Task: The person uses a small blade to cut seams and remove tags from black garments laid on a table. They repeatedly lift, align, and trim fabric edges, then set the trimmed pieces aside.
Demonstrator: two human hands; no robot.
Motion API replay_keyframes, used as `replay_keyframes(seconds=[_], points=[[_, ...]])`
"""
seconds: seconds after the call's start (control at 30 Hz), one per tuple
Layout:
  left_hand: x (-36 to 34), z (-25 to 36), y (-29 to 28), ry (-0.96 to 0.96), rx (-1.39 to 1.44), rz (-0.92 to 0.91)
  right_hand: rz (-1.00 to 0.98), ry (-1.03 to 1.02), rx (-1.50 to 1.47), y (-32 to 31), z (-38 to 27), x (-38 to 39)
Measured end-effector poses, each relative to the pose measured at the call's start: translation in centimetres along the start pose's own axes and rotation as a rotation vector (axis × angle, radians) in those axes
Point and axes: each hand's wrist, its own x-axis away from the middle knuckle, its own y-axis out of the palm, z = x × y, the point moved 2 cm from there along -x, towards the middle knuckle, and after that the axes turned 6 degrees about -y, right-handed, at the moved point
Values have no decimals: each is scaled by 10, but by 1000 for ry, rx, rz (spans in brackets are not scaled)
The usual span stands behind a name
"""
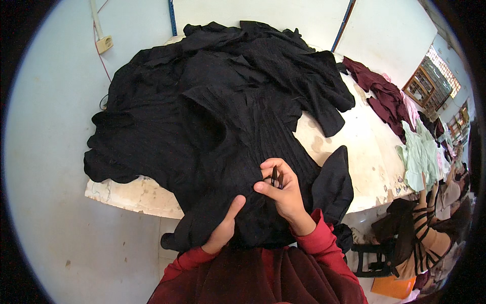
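Observation:
A large black pleated garment (pixel 223 121) lies bunched over the pale table, its near part hanging over the front edge toward me. My left hand (pixel 223 230) is at this near part; its thumb lies up along the cloth and its fingers are hidden beneath the fabric, which it holds. To its right, my right hand (pixel 286 195) is curled round small black thread snips (pixel 274 176), whose two dark prongs stick up between the fingers. The thumb and forefinger of that hand reach the black cloth, and whether they pinch it I cannot make out.
The table's (pixel 374 162) pale, stained top shows right of the garment. Farther right lie a maroon garment (pixel 379 96) and a light green garment (pixel 420 152). A person in a striped sleeve (pixel 425 233) sits there, near an orange box (pixel 394 287). A wall socket (pixel 105 44) hangs at left.

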Motion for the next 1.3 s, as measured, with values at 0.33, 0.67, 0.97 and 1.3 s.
replay_keyframes(seconds=[0.33,0.67,0.97,1.3], points=[[3,11,-2,-52,-127,-49,-242,-532,900,-8,-47,1],[7,24,14,-83,121,-133,-322,-888,1297,6,-61,3],[7,23,13,-131,155,-167,-328,-878,1199,5,-55,-2],[5,15,5,73,-173,66,-237,-549,691,8,-59,2]])
